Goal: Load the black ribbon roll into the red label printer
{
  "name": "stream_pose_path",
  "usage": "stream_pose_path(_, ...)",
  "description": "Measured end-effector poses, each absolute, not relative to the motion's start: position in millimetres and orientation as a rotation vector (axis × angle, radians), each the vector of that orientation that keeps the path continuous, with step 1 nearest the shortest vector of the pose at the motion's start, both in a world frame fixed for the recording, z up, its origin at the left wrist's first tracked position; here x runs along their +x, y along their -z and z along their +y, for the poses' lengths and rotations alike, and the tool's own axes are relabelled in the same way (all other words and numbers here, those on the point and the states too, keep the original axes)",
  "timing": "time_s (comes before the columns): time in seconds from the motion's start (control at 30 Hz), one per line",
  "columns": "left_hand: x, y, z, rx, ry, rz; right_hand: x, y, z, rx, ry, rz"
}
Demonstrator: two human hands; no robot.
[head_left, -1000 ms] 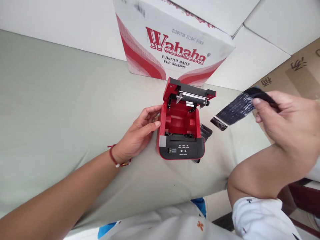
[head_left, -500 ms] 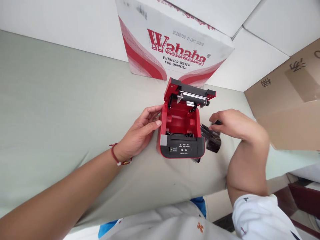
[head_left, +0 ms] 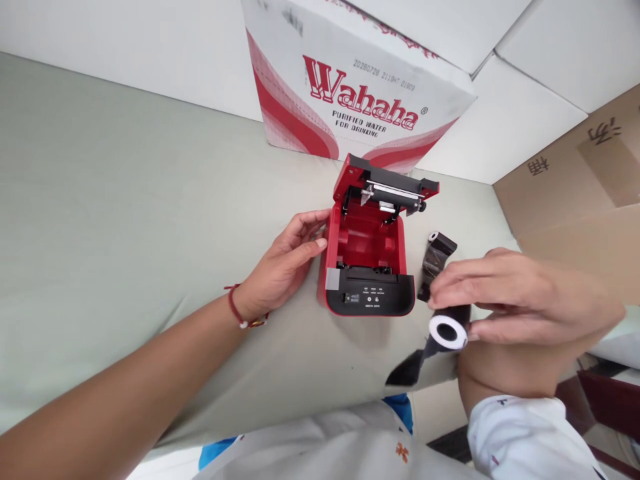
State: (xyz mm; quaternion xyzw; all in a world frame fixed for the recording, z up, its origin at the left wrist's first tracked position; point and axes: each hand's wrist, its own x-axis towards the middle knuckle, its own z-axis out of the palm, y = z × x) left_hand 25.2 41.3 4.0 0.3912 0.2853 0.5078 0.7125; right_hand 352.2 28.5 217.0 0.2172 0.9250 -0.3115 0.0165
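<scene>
A small red and black printer (head_left: 370,257) sits on the grey table (head_left: 125,200) with its lid (head_left: 387,183) swung up and its red bay showing. My left hand (head_left: 285,263) rests against the printer's left side, fingers curved on its edge. My right hand (head_left: 515,297) pinches a black ribbon roll with a white core (head_left: 447,331), lifted near the table's front edge, right of the printer. Black film (head_left: 436,257) trails from it up to a second small spool end beside the printer. More film hangs down at the table edge (head_left: 407,369).
A white and red Wahaha water carton (head_left: 360,87) stands just behind the printer. Brown cardboard boxes (head_left: 570,193) lean at the right. White panels rise at the back. My white shirt shows below the table's front edge.
My right hand came down from the right with the black film, touched down beside the printer, then lifted the roll toward me. My left hand stayed on the printer.
</scene>
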Motion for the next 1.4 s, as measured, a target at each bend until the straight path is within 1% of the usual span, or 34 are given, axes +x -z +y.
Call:
stream_pose_path(0.1, 25.6, -4.6, 41.2, 0.85, -1.121, 0.635, 327.8, -204.3, 22.6, 0.944, 0.837, 3.006)
stream_pose_path(0.2, 25.5, -4.2, 41.3, 0.843, -1.128, 0.636, 301.6, -174.6, 27.0, 1.274, 0.645, 3.009)
stream_pose_path(0.27, 25.4, -3.5, 41.5, 0.846, -1.134, 0.628, 289.1, -156.3, 32.3, 1.428, 0.491, 2.948)
stream_pose_path(0.37, 25.3, -2.1, 42.1, 0.849, -1.14, 0.617, 275.7, -141.9, 39.2, 1.639, 0.313, 2.685)
stream_pose_path(0.47, 25.4, -0.4, 42.4, 0.852, -1.139, 0.614, 263.3, -140.5, 43.2, 1.72, 0.278, 2.485)
stream_pose_path(0.7, 24.6, 4.0, 44.2, 0.894, -1.15, 0.612, 250.4, -133.3, 46.0, 1.837, 0.195, 2.422)
stream_pose_path(0.8, 24.1, 6.6, 44.5, 0.929, -1.152, 0.605, 263.0, -134.1, 43.4, 1.715, 0.251, 2.643)
stream_pose_path(0.9, 25.2, 11.0, 40.7, 0.999, -1.162, 0.618, 279.6, -149.8, 32.7, 1.317, 0.441, 2.997)
stream_pose_path(1.0, 26.4, 14.7, 32.9, 1.25, -1.252, 0.741, 290.2, -174.2, 13.9, 0.985, 0.534, 3.128)
stream_pose_path(1.1, 27.0, 13.4, 24.3, 1.727, -1.56, 0.907, 295.3, -192.4, -5.1, 0.881, 0.521, 3.065)
stream_pose_path(1.2, 29.6, 7.1, 15.8, 2.131, -1.86, 0.888, 299.8, -199.5, -16.2, 0.817, 0.447, 2.966)
stream_pose_path(1.27, 32.9, 2.6, 9.5, 2.316, -1.928, 0.834, 302.4, -200.5, -18.3, 0.799, 0.425, 2.943)
stream_pose_path(1.4, 38.0, -3.2, -1.8, 2.508, -1.899, 0.814, 305.9, -199.5, -16.2, 0.801, 0.519, 2.929)
